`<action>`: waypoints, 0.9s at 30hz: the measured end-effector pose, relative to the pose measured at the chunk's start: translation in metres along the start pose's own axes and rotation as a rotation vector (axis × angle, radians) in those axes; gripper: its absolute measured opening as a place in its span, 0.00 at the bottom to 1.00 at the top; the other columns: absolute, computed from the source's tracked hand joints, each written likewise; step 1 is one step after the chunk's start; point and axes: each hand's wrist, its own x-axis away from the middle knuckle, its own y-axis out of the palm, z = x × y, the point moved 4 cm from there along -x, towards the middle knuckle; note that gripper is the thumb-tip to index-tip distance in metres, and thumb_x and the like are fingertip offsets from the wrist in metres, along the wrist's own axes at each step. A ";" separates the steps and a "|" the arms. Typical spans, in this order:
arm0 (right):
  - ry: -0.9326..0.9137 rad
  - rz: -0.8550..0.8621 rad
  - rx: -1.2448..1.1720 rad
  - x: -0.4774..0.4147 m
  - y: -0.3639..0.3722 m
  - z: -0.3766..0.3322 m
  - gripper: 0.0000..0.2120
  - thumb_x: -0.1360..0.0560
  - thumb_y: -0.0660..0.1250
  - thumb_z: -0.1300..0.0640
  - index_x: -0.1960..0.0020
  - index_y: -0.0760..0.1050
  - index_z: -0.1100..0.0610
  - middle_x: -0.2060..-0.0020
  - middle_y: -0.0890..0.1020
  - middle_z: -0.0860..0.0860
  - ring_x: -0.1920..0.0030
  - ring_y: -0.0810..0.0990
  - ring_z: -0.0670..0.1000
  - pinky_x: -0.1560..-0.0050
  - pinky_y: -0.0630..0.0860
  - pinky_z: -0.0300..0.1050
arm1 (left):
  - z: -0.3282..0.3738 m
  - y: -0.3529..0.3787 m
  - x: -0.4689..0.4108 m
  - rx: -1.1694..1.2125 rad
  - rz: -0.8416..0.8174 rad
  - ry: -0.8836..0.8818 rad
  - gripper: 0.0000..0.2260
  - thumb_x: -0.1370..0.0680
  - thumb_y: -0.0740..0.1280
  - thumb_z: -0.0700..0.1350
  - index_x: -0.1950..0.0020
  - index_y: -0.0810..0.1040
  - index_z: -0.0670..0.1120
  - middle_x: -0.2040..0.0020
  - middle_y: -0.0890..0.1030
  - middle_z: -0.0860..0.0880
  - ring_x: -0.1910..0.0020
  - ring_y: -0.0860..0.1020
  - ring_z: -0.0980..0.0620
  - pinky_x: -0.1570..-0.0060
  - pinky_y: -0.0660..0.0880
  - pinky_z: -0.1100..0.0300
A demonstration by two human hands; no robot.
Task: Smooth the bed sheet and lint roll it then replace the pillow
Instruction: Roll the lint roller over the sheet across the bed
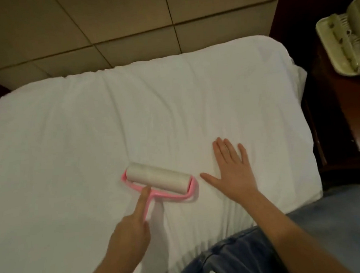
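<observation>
A white bed sheet (111,123) covers the mattress and shows soft creases across its middle and far side. On it lies a lint roller (159,180) with a white roll and a pink frame. My left hand (132,230) grips its pink handle, index finger stretched along the handle toward the roll. My right hand (232,169) rests flat on the sheet just right of the roller, fingers spread. No pillow is in view.
A padded beige headboard (126,23) rises behind the bed. A dark wooden nightstand (341,105) stands at the right, with a pale green packaged item (346,41) on it. My knee in blue jeans (266,251) presses on the bed's near edge.
</observation>
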 end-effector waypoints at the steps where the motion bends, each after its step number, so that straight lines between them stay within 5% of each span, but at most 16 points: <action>1: -0.041 -0.021 0.046 0.002 0.001 0.000 0.50 0.37 0.23 0.23 0.26 0.32 0.56 0.26 0.36 0.52 0.25 0.37 0.52 0.30 0.27 0.53 | 0.002 -0.001 -0.004 0.006 -0.008 0.022 0.38 0.22 0.57 0.40 0.35 0.26 0.59 0.68 0.70 0.50 0.64 0.75 0.45 0.64 0.65 0.59; 4: -0.100 -0.060 0.074 0.005 0.001 0.000 0.51 0.44 0.19 0.22 0.31 0.23 0.53 0.30 0.27 0.49 0.32 0.23 0.50 0.33 0.22 0.53 | 0.033 -0.022 -0.058 0.069 0.088 0.163 0.38 0.23 0.57 0.36 0.29 0.33 0.58 0.67 0.72 0.46 0.64 0.75 0.43 0.66 0.64 0.58; 7: -0.063 -0.047 0.051 0.014 0.005 -0.003 0.48 0.43 0.20 0.23 0.32 0.22 0.52 0.31 0.26 0.47 0.31 0.24 0.46 0.33 0.22 0.50 | 0.083 -0.062 -0.133 0.137 0.188 0.209 0.35 0.23 0.56 0.35 0.23 0.42 0.55 0.55 0.77 0.36 0.58 0.77 0.42 0.63 0.67 0.57; 11: -0.034 0.010 0.011 0.022 0.009 -0.005 0.46 0.39 0.21 0.24 0.30 0.24 0.52 0.30 0.28 0.46 0.30 0.27 0.45 0.34 0.21 0.45 | 0.124 -0.080 -0.165 0.221 0.187 0.256 0.31 0.21 0.54 0.39 0.23 0.43 0.53 0.45 0.76 0.37 0.49 0.76 0.40 0.53 0.71 0.54; 18: -0.057 -0.014 -0.010 0.019 0.011 -0.005 0.51 0.41 0.24 0.21 0.29 0.27 0.54 0.28 0.32 0.48 0.28 0.29 0.48 0.31 0.26 0.50 | 0.047 -0.011 -0.042 0.059 0.079 0.101 0.36 0.23 0.55 0.35 0.24 0.37 0.56 0.64 0.72 0.47 0.67 0.72 0.49 0.69 0.65 0.59; 24: -0.084 -0.038 0.011 0.023 0.008 -0.009 0.51 0.45 0.22 0.21 0.32 0.22 0.52 0.31 0.26 0.47 0.30 0.25 0.46 0.34 0.21 0.47 | 0.108 -0.062 -0.134 0.156 0.219 0.198 0.33 0.22 0.55 0.36 0.23 0.42 0.51 0.44 0.76 0.36 0.48 0.76 0.40 0.57 0.65 0.57; 27: -0.076 -0.013 0.021 0.025 0.009 -0.008 0.49 0.42 0.22 0.22 0.30 0.23 0.52 0.30 0.27 0.46 0.30 0.26 0.45 0.34 0.21 0.45 | 0.134 -0.088 -0.174 0.237 0.214 0.241 0.32 0.21 0.54 0.37 0.22 0.42 0.50 0.45 0.76 0.38 0.53 0.75 0.43 0.59 0.68 0.55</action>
